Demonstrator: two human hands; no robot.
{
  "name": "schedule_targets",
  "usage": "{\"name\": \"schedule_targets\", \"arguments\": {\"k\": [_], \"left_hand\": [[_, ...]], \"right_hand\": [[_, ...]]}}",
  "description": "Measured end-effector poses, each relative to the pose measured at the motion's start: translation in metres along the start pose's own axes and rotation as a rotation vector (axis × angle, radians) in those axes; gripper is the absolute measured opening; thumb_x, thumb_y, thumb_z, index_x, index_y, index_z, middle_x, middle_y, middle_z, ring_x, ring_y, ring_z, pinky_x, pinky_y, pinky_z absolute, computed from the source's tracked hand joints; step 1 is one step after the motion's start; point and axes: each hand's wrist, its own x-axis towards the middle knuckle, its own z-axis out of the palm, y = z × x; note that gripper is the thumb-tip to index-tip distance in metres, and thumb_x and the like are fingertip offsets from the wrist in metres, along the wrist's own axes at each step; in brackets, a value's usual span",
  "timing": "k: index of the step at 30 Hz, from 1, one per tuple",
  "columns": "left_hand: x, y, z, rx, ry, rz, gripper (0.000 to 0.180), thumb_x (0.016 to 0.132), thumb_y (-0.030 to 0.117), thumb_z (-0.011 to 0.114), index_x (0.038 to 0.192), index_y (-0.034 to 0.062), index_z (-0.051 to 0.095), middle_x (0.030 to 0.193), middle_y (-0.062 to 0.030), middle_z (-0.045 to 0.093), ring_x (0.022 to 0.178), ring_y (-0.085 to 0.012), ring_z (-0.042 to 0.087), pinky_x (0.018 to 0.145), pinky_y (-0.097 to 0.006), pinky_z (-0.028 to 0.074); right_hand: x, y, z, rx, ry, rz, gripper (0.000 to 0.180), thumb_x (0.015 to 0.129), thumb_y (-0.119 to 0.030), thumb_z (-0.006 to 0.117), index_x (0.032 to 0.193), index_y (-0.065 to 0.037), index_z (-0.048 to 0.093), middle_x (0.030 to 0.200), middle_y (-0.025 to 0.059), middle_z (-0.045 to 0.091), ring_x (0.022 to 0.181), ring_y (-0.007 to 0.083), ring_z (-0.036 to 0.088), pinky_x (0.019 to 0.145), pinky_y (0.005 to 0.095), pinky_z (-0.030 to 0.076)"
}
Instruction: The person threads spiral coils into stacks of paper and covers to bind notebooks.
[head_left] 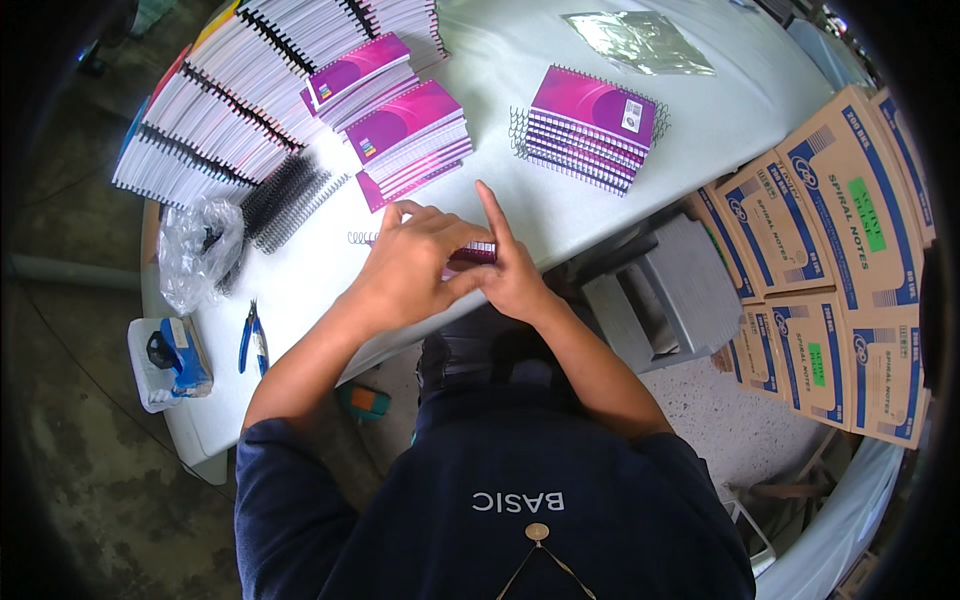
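Close to the table's front edge, a small purple notebook (472,256) is between my two hands, mostly covered by them. A loose end of its wire coil (360,238) sticks out past the fingers on the left. My left hand (415,258) is closed around the notebook's left part. My right hand (512,272) pinches its right end, with the index finger stretched up and away. Just beyond my hands lie stacked purple notepads (405,120) without visible coils. Farther right stands a pile of coiled purple notebooks (590,112), coil ends jutting out on both sides.
Rows of black-bound books (215,105) fill the far left. Near them lie loose wire coils (290,200), a clear plastic bag (200,250), blue-handled pliers (252,335) and a white tray (150,390). A grey plastic stool (665,290) and stacked cartons (830,230) stand at right.
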Motion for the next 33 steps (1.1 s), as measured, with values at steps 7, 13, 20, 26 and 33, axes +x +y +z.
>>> {"name": "schedule_targets", "arguments": {"k": [7,13,20,26,33], "left_hand": [[0.002,-0.004,0.008,0.109,0.022,0.083,0.02,0.074,0.015,0.071,0.092,0.01,0.064,0.079,-0.0053,0.063,0.08,-0.0217,0.059,0.082,-0.035,0.035],[0.02,0.011,-0.006,0.014,0.036,0.049,0.024,0.071,0.02,0.075,0.09,0.0096,0.064,0.081,-0.0052,0.063,0.082,-0.0224,0.06,0.081,-0.035,0.036],[0.101,-0.006,-0.034,0.121,0.445,0.145,0.029,0.07,0.023,0.075,0.091,0.0063,0.064,0.089,-0.009,0.065,0.084,-0.0277,0.061,0.072,-0.035,0.046],[0.156,-0.039,0.061,-0.114,0.575,0.157,0.039,0.075,0.031,0.073,0.1,0.0025,0.063,0.105,-0.0156,0.063,0.098,-0.0339,0.059,0.084,-0.041,0.047],[0.174,-0.047,0.101,-0.804,0.822,-0.387,0.024,0.082,0.023,0.071,0.09,0.0028,0.062,0.073,-0.0049,0.063,0.066,-0.0109,0.055,0.063,-0.024,0.045]], "right_hand": [[0.001,-0.002,-0.002,-0.057,0.004,-0.039,0.087,0.081,0.004,0.058,0.147,-0.012,0.005,0.097,0.019,0.06,0.088,0.0278,0.061,0.079,0.0342,0.047],[-0.009,-0.024,-0.013,-0.043,0.007,0.055,0.081,0.083,0.003,0.055,0.147,-0.01,0.008,0.108,0.0194,0.058,0.096,0.0285,0.059,0.086,0.0334,0.044],[0.029,-0.116,-0.099,-0.185,0.429,-0.383,0.021,0.087,0.0,0.052,0.108,-0.001,0.055,0.11,0.0137,0.062,0.109,0.0202,0.055,0.094,0.0299,0.042],[0.026,-0.071,-0.178,-0.533,0.364,-0.16,0.041,0.083,0.0,0.049,0.124,-0.002,0.053,0.13,0.017,0.051,0.131,0.0234,0.037,0.108,0.0341,0.026],[0.044,-0.039,-0.132,-0.517,0.809,-0.265,0.055,0.098,-0.027,0.042,0.141,0.003,0.026,0.138,0.0223,0.04,0.127,0.0217,0.039,0.104,0.0298,0.03]]}}
